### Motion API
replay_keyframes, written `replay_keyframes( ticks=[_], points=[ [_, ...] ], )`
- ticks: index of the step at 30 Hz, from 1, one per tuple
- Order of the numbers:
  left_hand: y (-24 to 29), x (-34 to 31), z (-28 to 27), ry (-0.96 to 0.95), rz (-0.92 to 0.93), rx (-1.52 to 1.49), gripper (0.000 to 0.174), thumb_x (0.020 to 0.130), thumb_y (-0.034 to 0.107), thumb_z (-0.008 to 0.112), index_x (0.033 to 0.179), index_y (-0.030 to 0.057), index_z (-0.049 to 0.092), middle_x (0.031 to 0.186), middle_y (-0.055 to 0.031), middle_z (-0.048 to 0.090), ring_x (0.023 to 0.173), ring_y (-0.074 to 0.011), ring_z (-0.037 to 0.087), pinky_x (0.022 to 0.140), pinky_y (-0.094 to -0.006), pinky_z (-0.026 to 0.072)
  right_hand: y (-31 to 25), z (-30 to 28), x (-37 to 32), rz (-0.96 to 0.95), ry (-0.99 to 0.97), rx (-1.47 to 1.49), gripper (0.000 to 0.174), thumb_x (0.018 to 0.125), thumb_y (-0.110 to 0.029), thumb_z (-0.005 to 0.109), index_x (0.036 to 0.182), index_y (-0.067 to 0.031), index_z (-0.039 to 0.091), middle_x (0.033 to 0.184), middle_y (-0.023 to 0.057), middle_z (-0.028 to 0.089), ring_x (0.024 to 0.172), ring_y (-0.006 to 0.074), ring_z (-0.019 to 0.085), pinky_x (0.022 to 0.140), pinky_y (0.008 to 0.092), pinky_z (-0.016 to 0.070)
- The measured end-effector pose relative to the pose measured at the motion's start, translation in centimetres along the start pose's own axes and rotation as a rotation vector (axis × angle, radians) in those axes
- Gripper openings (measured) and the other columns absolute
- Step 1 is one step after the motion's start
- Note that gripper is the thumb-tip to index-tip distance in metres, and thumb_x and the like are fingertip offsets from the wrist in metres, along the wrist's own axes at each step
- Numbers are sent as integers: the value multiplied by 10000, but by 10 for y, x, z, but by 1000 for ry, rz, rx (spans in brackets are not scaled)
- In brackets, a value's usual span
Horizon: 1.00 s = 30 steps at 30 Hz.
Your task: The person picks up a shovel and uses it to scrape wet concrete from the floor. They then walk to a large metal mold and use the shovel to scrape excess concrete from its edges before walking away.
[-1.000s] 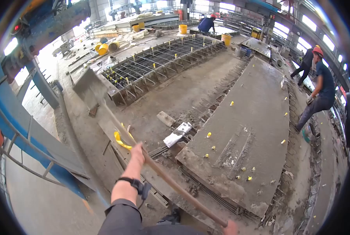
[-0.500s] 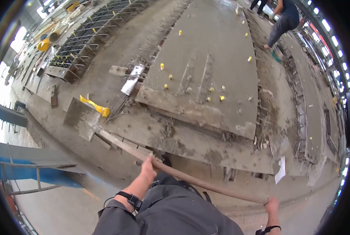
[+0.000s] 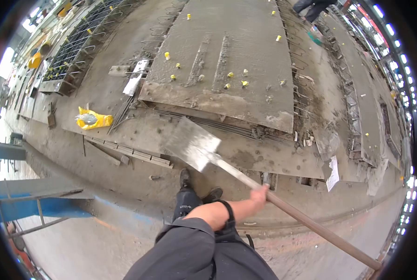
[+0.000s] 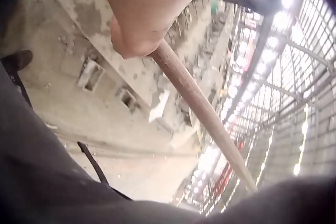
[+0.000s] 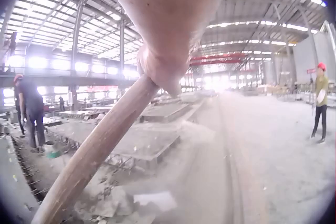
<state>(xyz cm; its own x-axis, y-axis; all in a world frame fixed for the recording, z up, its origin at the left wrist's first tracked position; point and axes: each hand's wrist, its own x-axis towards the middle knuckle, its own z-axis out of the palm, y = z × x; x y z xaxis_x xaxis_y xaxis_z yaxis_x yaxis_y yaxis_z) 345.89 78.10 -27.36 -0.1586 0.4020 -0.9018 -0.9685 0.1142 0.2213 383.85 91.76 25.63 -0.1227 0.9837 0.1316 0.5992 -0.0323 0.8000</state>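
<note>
A shovel with a flat, cement-smeared blade point(image 3: 192, 144) and a long wooden handle point(image 3: 311, 221) slants across the front of the head view. My left hand point(image 3: 259, 193) grips the handle partway down from the blade; the left wrist view shows that hand point(image 4: 137, 37) with the handle point(image 4: 202, 106) running away from it. In the right wrist view, my right hand point(image 5: 165, 69) is wrapped around the handle point(image 5: 97, 150) near its far end. The blade hangs over the floor strip in front of a wet concrete slab point(image 3: 246, 51) dotted with yellow caps.
Thin steel rods point(image 3: 208, 123) lie along the slab's front edge. A yellow bag point(image 3: 94, 120) sits on the floor to the left, near a blue metal frame point(image 3: 45, 207). Other people point(image 5: 34, 111) stand farther off, one wearing a red helmet point(image 5: 321, 66).
The shovel has swung from the far left toward the right, its blade now in front of the slab. My left hand moved right with it, and the head view tilted down.
</note>
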Motion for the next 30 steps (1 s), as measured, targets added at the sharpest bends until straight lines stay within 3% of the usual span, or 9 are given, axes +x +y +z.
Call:
replay_keyframes(
  ticks=[7,10,12,14,18,20,23,27,30],
  points=[
    [-41,-3,50,-68,-152,-4,444,754,264,565,994,-85,430,956,-161,503,795,-271,545,651,-398,514,47,-16,-9,-48,33,-311,269,753,-263,475,890,-68,599,788,155,593,713,314,566,594,378,444],
    [-1,34,-9,-30,18,-35,410,760,227,554,987,-92,430,953,-161,508,811,-279,541,699,-416,495,11,40,28,54,-2,190,260,751,-225,478,909,-50,588,862,159,587,797,324,547,672,415,425],
    [47,45,-58,43,84,-190,359,758,217,555,935,-76,448,923,-168,516,818,-281,541,719,-416,481,-43,121,57,-76,505,887,106,613,-6,440,714,9,469,717,167,481,722,316,428,678,367,350],
    [81,84,-114,240,165,-362,305,742,177,561,933,-38,457,868,-132,526,731,-285,544,629,-432,488,-144,59,36,-291,117,255,204,625,8,428,803,8,527,823,171,517,827,325,454,772,396,333],
    [148,71,-214,513,317,-522,273,710,110,566,926,-22,464,799,-115,504,661,-266,521,533,-410,480,-275,150,18,-286,216,390,210,608,-10,446,811,-3,498,905,148,494,983,330,413,878,457,277],
    [161,45,-261,591,397,-515,270,708,106,566,923,-22,462,803,-116,506,664,-257,520,531,-403,474,-320,76,-18,-497,27,257,281,741,-268,509,924,-67,581,880,145,577,830,318,530,718,432,411],
    [194,-25,-286,715,531,-505,269,698,97,573,910,-20,456,809,-114,511,671,-231,517,533,-388,461,-357,100,-22,-768,171,306,286,707,-282,541,910,-83,574,871,132,563,838,318,510,749,449,397],
    [197,-55,-318,796,720,-485,297,715,116,570,947,-7,431,836,-131,517,677,-262,536,561,-397,475,-377,40,-5,-711,163,402,262,661,-254,572,860,-84,574,830,124,558,825,319,499,781,455,384],
    [202,-81,-314,840,589,-725,314,706,122,596,934,-41,455,892,-143,528,729,-257,531,615,-407,458,-372,8,40,-600,494,524,231,615,-225,603,802,-91,589,816,118,561,841,321,491,783,477,352]
  ],
)
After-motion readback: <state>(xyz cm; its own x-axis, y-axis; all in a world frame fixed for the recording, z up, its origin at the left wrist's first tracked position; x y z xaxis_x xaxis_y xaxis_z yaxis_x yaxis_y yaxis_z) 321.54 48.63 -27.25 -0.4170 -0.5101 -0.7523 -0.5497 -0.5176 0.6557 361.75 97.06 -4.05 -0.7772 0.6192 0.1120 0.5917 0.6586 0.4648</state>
